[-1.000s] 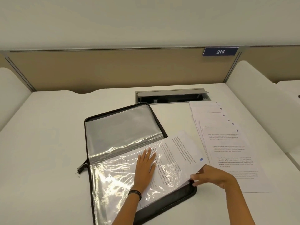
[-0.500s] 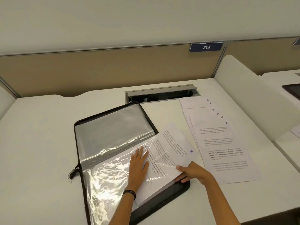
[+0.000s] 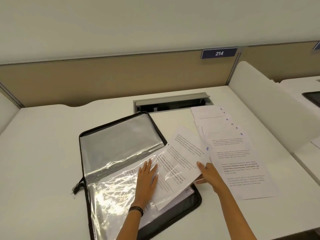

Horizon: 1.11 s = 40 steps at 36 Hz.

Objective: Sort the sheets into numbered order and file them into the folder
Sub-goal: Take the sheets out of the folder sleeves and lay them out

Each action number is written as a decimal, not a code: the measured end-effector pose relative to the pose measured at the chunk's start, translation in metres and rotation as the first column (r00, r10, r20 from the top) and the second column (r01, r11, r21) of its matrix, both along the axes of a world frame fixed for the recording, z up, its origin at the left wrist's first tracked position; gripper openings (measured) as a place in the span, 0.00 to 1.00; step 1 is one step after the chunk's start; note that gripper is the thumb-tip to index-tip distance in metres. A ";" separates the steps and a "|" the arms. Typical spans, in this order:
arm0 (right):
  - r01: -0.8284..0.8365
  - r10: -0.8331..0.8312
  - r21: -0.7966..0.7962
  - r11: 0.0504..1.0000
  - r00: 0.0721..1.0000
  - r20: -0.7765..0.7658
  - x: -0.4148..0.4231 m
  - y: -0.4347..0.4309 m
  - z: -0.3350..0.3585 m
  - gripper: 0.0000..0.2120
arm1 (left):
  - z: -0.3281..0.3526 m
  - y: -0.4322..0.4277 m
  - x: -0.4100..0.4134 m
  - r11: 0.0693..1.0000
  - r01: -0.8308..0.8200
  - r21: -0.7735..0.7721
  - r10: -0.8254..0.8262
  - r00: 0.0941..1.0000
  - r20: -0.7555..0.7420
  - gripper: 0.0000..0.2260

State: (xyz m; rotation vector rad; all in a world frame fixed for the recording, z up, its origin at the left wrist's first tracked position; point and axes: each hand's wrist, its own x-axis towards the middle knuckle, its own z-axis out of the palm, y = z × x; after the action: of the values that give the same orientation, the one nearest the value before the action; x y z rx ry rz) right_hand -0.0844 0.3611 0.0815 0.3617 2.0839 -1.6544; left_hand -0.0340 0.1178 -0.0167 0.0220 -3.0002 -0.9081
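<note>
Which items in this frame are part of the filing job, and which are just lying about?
Job: folder; sheet marked 8, pinched by the right hand; left hand flat on the clear sleeve; fanned numbered sheets beside the folder.
Lying about: desk cable hatch; 214 sign; dark screen on the neighbouring desk.

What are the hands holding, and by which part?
The right hand pinches the sheet numbered 8 by its right edge. The left hand holds nothing, pressing flat on the clear sleeve.
</note>
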 end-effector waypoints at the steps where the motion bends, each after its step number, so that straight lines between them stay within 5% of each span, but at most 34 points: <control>1: 0.042 -0.042 -0.001 0.999 0.999 -0.024 -0.002 0.002 0.000 0.10 | 0.000 0.000 0.001 1.000 -0.001 0.000 0.001 1.000 -0.003 0.36; 8: 0.257 -0.260 -0.037 0.966 0.950 -0.174 -0.010 0.011 -0.001 0.08 | 0.001 0.003 0.004 0.999 -0.017 0.034 0.018 0.999 -0.029 0.31; 17: -0.118 0.117 0.016 0.993 0.993 0.029 -0.006 0.019 -0.002 0.10 | -0.002 0.003 0.001 0.998 -0.051 0.020 0.052 0.998 -0.038 0.30; 24: 0.136 -0.126 0.075 0.988 0.984 -0.123 -0.012 0.035 -0.004 0.10 | 0.007 0.014 -0.008 0.987 -0.137 0.079 0.140 0.990 -0.028 0.23; 33: 0.491 -0.459 0.019 0.871 0.827 -0.324 -0.018 0.076 0.006 0.15 | 0.026 0.038 -0.031 0.979 -0.073 0.193 0.087 0.994 -0.066 0.18; 40: 0.508 -0.463 0.044 0.860 0.814 -0.352 -0.010 0.104 0.015 0.13 | 0.048 0.074 -0.047 0.939 0.010 0.345 -0.004 1.000 -0.018 0.19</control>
State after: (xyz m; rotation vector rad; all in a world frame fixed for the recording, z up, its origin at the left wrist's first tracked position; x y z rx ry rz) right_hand -0.0948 0.4648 0.0967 0.7681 2.5165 -1.9736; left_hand -0.0805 0.1921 0.0308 0.0052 -2.7842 -1.4146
